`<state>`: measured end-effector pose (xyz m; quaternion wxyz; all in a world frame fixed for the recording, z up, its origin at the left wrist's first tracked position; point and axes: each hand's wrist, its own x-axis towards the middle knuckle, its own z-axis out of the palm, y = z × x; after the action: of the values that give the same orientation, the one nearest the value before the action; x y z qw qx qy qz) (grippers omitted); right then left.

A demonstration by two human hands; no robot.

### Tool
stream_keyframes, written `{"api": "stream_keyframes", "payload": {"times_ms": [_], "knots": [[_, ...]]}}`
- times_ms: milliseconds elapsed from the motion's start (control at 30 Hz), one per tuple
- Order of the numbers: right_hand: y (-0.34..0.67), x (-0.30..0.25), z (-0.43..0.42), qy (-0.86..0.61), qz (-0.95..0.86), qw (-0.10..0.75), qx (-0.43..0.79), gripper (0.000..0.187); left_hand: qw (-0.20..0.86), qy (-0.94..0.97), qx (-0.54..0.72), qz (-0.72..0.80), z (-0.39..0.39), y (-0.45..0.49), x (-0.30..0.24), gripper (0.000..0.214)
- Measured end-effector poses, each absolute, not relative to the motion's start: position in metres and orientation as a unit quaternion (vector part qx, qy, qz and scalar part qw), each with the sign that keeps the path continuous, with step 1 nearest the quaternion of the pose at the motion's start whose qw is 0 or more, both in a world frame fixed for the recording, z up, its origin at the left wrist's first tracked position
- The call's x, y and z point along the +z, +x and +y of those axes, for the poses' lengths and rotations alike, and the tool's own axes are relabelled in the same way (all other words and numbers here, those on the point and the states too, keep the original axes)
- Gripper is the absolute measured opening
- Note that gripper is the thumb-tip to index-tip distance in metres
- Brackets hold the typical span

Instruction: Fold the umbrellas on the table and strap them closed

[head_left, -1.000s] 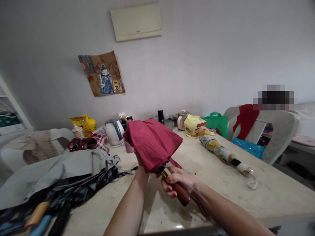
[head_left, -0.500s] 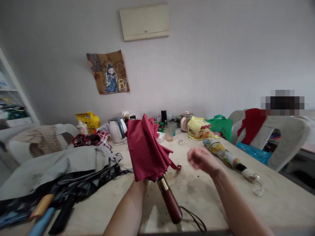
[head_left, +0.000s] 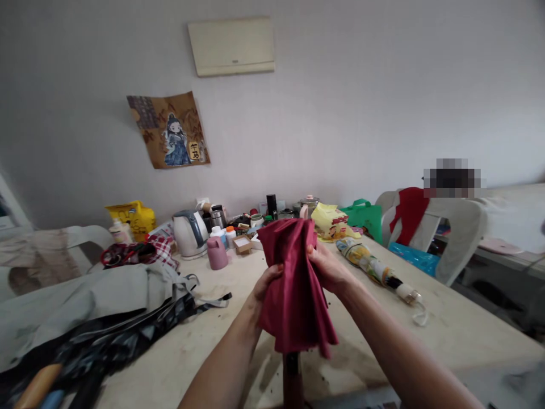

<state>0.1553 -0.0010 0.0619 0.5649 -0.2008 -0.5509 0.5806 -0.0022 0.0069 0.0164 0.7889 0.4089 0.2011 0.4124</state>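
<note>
A dark red folding umbrella (head_left: 289, 295) is in front of me, its canopy loose and gathered in folds. Its brown handle (head_left: 293, 386) points down toward me and runs off the bottom edge. My left hand (head_left: 266, 284) is closed on the left side of the canopy, thumb on the cloth. On the other side, near the top, my right hand (head_left: 326, 264) grips the fabric, with part of its fingers hidden behind the folds. A rolled floral umbrella (head_left: 370, 264) with a white handle lies to the right of my right hand.
Several loose umbrellas, black and grey (head_left: 128, 324), spread over the table's left. A kettle (head_left: 189, 234), a pink jug (head_left: 217, 254), a small box (head_left: 242, 244) and a yellow bag (head_left: 332, 221) stand along the back. White chairs (head_left: 457, 238) flank the table; a person sits beyond at right.
My right hand has come in from the right and taken hold of the canopy. The umbrella has turned more upright, its handle swinging toward me. The view has shifted rightward.
</note>
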Motion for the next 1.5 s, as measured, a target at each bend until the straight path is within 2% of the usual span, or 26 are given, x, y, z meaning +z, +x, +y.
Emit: {"api": "stream_keyframes", "payload": {"times_ms": [133,300,367,467,567,733,833,900,1067,1133,1233,1333,1433,1500], "knots": [[0.159,0.079,-0.004,-0.214,-0.529,0.609,0.55,0.085,0.685,0.487,0.485,0.242,-0.004,0.018,0.038,0.045],[0.172,0.113,-0.003,-0.257,-0.506,0.651,0.503,0.126,0.516,0.634,0.488,0.305,-0.018,0.042,0.072,0.044],[0.177,0.127,-0.005,-0.27,-0.522,0.647,0.486,0.124,0.426,0.684,0.494,0.326,-0.022,0.047,0.086,0.047],[0.182,0.141,-0.008,-0.264,-0.548,0.662,0.437,0.094,0.35,0.719,0.497,0.338,-0.026,0.05,0.101,0.039],[0.183,0.146,-0.013,-0.249,-0.556,0.686,0.398,0.074,0.396,0.718,0.499,0.279,-0.023,0.047,0.101,0.038],[0.186,0.139,-0.019,-0.195,-0.565,0.674,0.434,0.067,0.643,0.659,0.372,0.116,-0.013,0.04,0.068,0.067],[0.189,0.132,-0.016,-0.181,-0.565,0.679,0.432,0.067,0.716,0.602,0.343,0.088,-0.012,0.039,0.051,0.077],[0.192,0.128,-0.011,-0.177,-0.571,0.681,0.423,0.079,0.714,0.592,0.363,0.09,-0.013,0.037,0.048,0.071],[0.198,0.123,-0.003,-0.179,-0.642,0.671,0.325,0.135,0.663,0.625,0.392,0.13,-0.013,0.027,0.052,0.064],[0.197,0.124,-0.003,-0.22,-0.655,0.676,0.257,0.143,0.616,0.648,0.404,0.194,-0.014,0.026,0.051,0.057],[0.192,0.129,-0.003,-0.32,-0.639,0.673,0.19,0.134,0.455,0.702,0.437,0.332,-0.018,0.034,0.048,0.041],[0.188,0.132,-0.001,-0.401,-0.602,0.67,0.17,0.102,0.327,0.694,0.482,0.424,-0.025,0.046,0.046,0.049],[0.19,0.131,0.001,-0.396,-0.57,0.689,0.207,0.073,0.307,0.656,0.516,0.457,-0.029,0.053,0.047,0.062],[0.193,0.131,0.0,-0.368,-0.562,0.704,0.231,0.066,0.347,0.675,0.499,0.418,-0.026,0.052,0.048,0.062]]}}
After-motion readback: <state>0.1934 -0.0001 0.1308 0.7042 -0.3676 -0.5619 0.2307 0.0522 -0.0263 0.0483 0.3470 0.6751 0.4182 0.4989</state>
